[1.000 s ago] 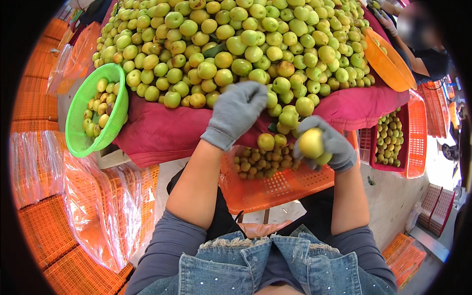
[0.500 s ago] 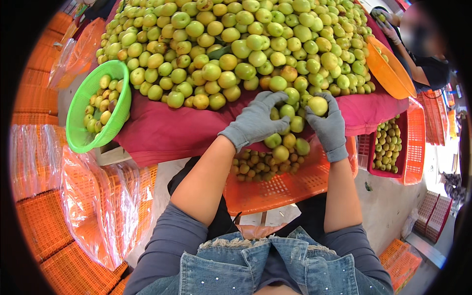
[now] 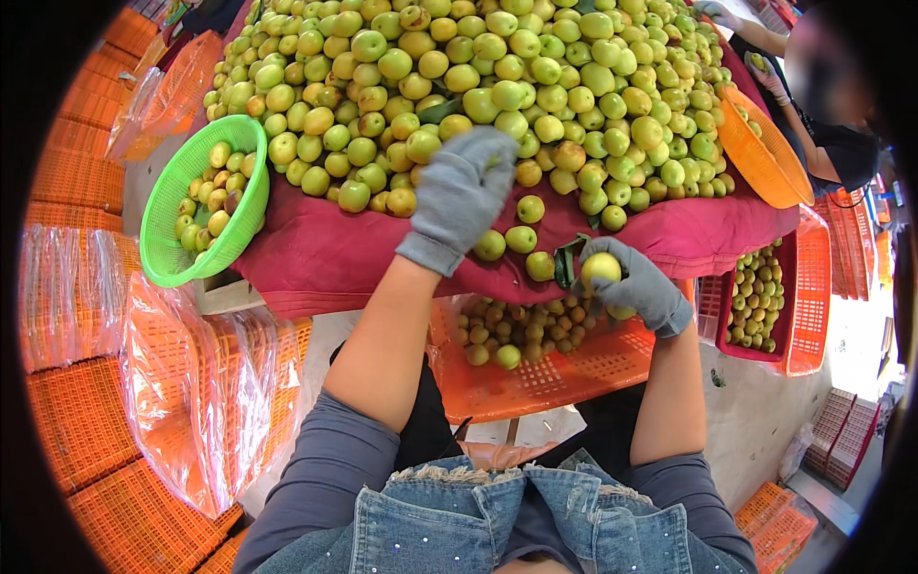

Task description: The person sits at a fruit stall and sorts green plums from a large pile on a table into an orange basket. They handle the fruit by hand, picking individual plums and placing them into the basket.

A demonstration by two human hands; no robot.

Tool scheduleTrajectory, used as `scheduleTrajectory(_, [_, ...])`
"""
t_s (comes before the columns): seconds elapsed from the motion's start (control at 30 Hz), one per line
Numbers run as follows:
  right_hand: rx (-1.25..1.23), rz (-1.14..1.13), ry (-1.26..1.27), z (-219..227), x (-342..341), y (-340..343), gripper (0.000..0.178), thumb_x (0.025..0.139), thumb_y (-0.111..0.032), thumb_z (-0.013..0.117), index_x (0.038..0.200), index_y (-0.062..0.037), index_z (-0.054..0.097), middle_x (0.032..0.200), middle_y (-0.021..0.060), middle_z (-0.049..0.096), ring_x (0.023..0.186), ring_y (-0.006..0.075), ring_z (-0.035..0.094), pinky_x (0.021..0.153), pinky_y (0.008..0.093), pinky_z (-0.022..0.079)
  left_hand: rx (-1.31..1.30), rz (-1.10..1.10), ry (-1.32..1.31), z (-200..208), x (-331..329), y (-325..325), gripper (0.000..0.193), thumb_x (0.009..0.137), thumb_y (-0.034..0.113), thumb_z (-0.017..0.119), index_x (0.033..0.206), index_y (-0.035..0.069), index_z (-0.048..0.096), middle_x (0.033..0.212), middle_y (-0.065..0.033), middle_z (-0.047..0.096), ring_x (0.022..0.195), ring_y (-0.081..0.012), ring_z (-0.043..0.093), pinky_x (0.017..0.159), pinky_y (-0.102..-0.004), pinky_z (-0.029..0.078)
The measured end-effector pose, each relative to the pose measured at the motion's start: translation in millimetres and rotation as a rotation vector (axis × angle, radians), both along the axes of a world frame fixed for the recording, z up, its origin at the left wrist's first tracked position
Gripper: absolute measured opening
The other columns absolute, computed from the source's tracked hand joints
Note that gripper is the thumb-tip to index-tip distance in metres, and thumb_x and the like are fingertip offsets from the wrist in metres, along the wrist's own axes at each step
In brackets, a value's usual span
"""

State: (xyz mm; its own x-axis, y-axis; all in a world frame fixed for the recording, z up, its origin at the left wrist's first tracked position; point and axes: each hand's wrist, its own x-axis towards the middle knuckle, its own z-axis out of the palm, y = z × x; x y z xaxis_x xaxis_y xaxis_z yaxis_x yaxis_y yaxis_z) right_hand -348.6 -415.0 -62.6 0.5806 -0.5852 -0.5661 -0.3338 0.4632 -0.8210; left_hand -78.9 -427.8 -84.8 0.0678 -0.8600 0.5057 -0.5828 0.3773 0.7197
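Grey-gloved right hand pinches fruit over the orange crate; curled left hand, grip indeterminable, lies nearer the pile.

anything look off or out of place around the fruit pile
A dark green leaf stands out at the red cloth's front edge, beside the right hand, stray among loose fruits. A brown-blotched fruit in the green basket looks possibly bruised.
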Motion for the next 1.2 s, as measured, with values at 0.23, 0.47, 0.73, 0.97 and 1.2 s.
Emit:
scheduleTrajectory(0.23, [-0.048,-0.38,-0.48,-9,2,-3,0.047,0.084,-0.023,0.065,0.125,-0.0073,0.049,0.109,0.0141,0.065,0.091,0.0231,0.067,0.056,0.0285,0.056,0.3,0.223,-0.795,-8,-25,-27,0.053,0.089,0.023,0.06,0.135,0.003,0.042,0.089,-0.0142,0.066,0.083,-0.0344,0.065,0.07,-0.0437,0.053])
scheduleTrajectory(0.47, [0.282,-0.695,-0.722,-22,7,2,0.058,0.095,-0.052,0.052,0.124,-0.0021,0.051,0.122,0.019,0.062,0.104,0.0278,0.066,0.057,0.0278,0.056,0.434,0.014,-0.424,-31,-45,4,0.034,0.093,0.028,0.059,0.115,0.002,0.059,0.079,-0.0126,0.066,0.078,-0.0274,0.066,0.068,-0.0383,0.053])
scheduleTrajectory(0.73, [0.629,-0.624,-0.973,-24,17,11,0.065,0.093,-0.06,0.049,0.119,-0.0004,0.056,0.123,0.0163,0.06,0.116,0.0335,0.059,0.068,0.0349,0.058,0.359,-0.264,0.486,-5,-66,19,0.047,0.106,0.042,0.035,0.131,0.005,0.051,0.109,-0.0057,0.06,0.094,-0.0126,0.057,0.084,-0.0256,0.048])
scheduleTrajectory(0.97, [0.343,-0.728,-1.032,-7,-4,27,0.06,0.092,-0.063,0.046,0.121,-0.0107,0.057,0.132,0.0159,0.055,0.121,0.0399,0.054,0.069,0.0429,0.057,0.409,-0.65,0.198,26,-76,29,0.054,0.106,0.031,0.016,0.144,0.003,0.042,0.15,-0.0117,0.042,0.142,-0.0254,0.034,0.121,-0.0421,0.001])
scheduleTrajectory(1.2, [0.42,-0.749,-1.314,-2,-115,40,0.058,0.09,-0.057,0.056,0.123,-0.0094,0.058,0.132,0.0189,0.054,0.122,0.0437,0.052,0.072,0.045,0.054,0.468,-0.437,0.623,21,-70,23,0.074,0.104,0.056,0.018,0.143,-0.002,0.041,0.129,-0.0132,0.058,0.114,-0.0238,0.057,0.098,-0.036,0.044])
